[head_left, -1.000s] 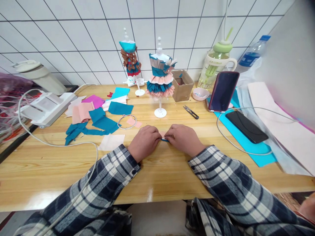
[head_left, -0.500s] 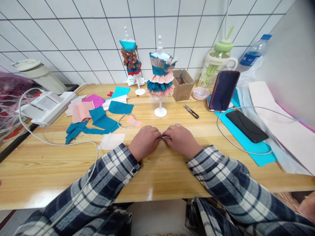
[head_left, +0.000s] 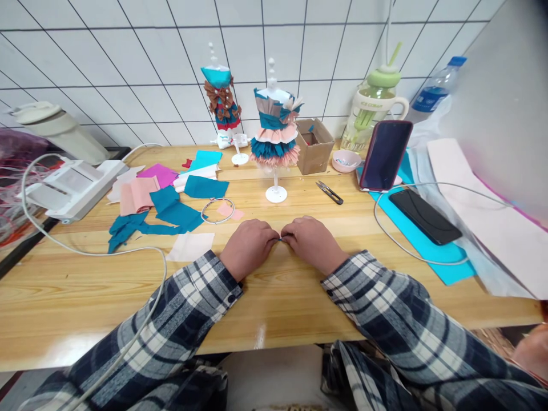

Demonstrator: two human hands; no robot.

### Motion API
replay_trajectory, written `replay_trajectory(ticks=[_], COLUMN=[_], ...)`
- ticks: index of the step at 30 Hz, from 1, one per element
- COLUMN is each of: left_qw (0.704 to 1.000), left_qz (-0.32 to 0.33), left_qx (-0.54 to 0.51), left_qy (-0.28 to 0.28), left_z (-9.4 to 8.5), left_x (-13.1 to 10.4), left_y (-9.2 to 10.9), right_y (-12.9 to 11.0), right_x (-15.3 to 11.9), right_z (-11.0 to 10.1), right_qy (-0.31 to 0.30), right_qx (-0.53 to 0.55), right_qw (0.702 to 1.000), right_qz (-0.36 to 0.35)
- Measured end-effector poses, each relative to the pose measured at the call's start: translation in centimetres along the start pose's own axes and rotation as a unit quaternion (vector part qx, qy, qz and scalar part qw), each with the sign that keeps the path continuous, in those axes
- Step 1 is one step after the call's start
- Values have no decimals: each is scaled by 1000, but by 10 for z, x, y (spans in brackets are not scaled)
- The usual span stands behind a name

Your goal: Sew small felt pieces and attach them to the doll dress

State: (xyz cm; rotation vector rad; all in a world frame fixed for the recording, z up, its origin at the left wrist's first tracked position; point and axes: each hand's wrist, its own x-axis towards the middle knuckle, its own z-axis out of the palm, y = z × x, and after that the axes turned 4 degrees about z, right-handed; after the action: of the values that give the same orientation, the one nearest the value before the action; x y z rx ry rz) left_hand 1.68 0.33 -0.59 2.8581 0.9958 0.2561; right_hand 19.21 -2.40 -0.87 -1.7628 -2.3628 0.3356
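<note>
My left hand [head_left: 250, 245] and my right hand [head_left: 315, 242] meet above the table, fingers pinched close together. Between the fingertips shows a tiny dark bluish bit of something, mostly hidden, so I cannot tell its kind. Just beyond my hands stands a small white dress form [head_left: 276, 137] in a layered teal, pink and grey crepe-paper dress. A metal ring [head_left: 232, 214] lies on pink scraps near my left hand, with a pale paper piece [head_left: 191, 246] by the left cuff. Thread snips [head_left: 329, 193] rest past my right hand.
Teal crepe-paper pieces [head_left: 173, 210] and other coloured scraps lie left. A second dressed form [head_left: 221, 108], a cardboard box [head_left: 317, 153] and a pink bowl [head_left: 345, 162] stand behind. To the right are a propped phone [head_left: 385, 157], a flat phone [head_left: 423, 216] and paper sheets. A cable [head_left: 98, 253] crosses the left arm.
The view has shifted slightly. My fingertips have drawn a little closer, and the small greyish piece that showed by the right fingers is now nearly covered.
</note>
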Motion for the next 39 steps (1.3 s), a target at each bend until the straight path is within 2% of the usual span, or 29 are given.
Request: replay_trajectory(ticks=[3,9,20,26,31,39], left_qw=[1000,1000,1000,1000,1000,1000], left_qz=[7,-14,16,-6,8,18], left_qx=[8,1,5,-7,-2,0], left_qy=[11,-2,11,-2,-12,23], left_z=[-1,2,-1,2,-1,0], left_x=[0,0,1,1,1,0], left_y=[-1,-2,-2,-3,-4,-3], right_y=[0,0,1,2,3,7], right_x=[0,0,-2,0,-1,1], right_z=[0,-2,-2,-3,-2,0], right_qy=[-1,-3,-5,7,14,35], right_qx=[-8,-16,-33,-29,-12,-6], right_qw=[1000,1000,999,999,1000,998], right_qz=[-4,-7,13,-12,-25,-51])
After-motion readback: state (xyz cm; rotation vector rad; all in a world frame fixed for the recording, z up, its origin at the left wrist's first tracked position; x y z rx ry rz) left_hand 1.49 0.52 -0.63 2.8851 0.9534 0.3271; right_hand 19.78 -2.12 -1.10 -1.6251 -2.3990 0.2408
